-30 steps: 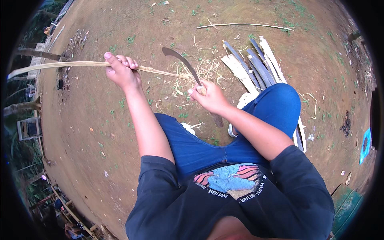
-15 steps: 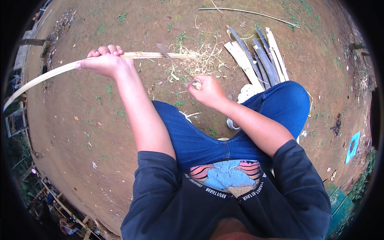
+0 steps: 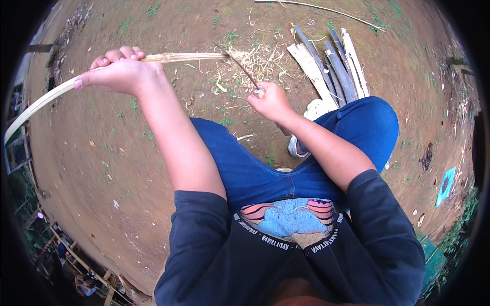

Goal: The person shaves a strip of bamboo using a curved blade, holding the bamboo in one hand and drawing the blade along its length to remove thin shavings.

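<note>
My left hand [image 3: 120, 69] is closed round a long pale bamboo strip [image 3: 186, 56], held out in front of me at the left. The strip bends down toward the left rim, and its short end points right. In my right hand [image 3: 272, 102] is the handle of a knife [image 3: 244, 68] with a thin dark blade. The blade slants up and left from my fist and crosses the strip close to its right end. I cannot tell whether the edge touches it.
Pale curled shavings [image 3: 260, 61] lie on the brown dirt ground beyond the knife. Several split bamboo pieces [image 3: 339, 76] rest by my right knee. A long thin stick [image 3: 326, 11] lies at the far side. A blue sheet [image 3: 446, 186] is at the right.
My left hand has shifted left and away from me with the bamboo strip. My right hand has moved slightly right, and the knife blade now lies nearer the strip's right end.
</note>
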The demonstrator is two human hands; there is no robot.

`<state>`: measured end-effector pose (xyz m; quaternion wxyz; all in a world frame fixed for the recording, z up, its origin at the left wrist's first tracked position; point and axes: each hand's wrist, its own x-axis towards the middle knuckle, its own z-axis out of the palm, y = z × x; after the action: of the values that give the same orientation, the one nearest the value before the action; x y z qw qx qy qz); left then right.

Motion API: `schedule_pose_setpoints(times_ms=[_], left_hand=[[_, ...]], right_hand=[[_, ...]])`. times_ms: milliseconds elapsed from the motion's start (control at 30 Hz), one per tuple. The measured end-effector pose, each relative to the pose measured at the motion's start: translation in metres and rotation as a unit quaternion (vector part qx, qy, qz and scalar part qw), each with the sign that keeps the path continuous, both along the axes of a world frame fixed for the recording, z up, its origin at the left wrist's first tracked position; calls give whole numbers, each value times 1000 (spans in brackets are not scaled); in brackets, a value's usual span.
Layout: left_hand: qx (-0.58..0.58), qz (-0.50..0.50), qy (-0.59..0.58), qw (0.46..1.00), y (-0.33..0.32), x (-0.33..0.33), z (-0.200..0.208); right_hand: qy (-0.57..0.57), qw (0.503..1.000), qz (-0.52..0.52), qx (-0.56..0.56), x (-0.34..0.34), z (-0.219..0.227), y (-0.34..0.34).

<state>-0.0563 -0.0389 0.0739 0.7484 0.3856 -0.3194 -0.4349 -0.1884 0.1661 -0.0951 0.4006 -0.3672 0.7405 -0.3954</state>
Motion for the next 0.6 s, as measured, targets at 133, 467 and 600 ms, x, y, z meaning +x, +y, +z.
schedule_pose_setpoints(times_ms=[133,467,600], left_hand=[[-16,1,19,1000,-4,1,-3],[-23,11,-8,1000,6,-7,11],[-28,1,-17,999,-3,-2,17]], right_hand=[[-39,998,19,-45,21,46,-5],[-26,999,15,-35,19,39,4],[4,1000,5,26,-5,-3,3]])
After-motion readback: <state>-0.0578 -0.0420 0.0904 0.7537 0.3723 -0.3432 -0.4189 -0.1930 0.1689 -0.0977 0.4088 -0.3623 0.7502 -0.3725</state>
